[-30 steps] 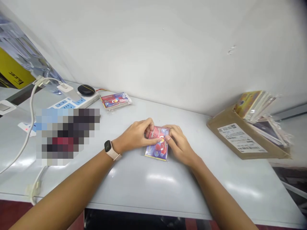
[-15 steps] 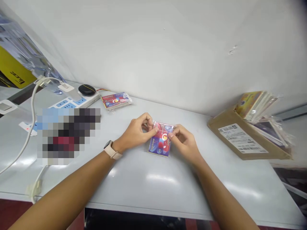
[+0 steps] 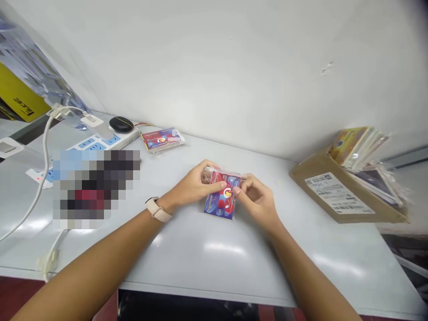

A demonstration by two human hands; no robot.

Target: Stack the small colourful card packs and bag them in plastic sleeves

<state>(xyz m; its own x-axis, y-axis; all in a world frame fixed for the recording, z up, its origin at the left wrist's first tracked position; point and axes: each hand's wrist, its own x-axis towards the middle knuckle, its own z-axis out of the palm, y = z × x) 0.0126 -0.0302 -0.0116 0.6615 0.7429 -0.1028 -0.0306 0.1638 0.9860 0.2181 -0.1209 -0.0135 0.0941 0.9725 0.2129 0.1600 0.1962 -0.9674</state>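
Note:
A pack of cards [image 3: 220, 203], red and blue with a round emblem, is in clear plastic wrap between my hands, just over the middle of the table. My left hand [image 3: 197, 183] is closed on its left side, thumb across the front and fingers behind. On the right edge, my right hand [image 3: 256, 198] grips with the thumb on the face and curled fingers at the side. Crinkled wrap shows at the top of the pack. A similar wrapped stack of cards [image 3: 162, 140] lies near the wall, beyond my left hand.
A cardboard box [image 3: 344, 196] with several wrapped card packs [image 3: 354, 145] stands at the right. At the left are a power strip [image 3: 129, 141], a black rounded object [image 3: 121, 125], a white cable [image 3: 45, 160], a large clear bottle [image 3: 36, 67] and a blurred-out patch.
My left thumb has slid farther across the pack's face, and the left fingers have moved behind its top. The pack has shifted slightly left. My right hand stays at the right edge.

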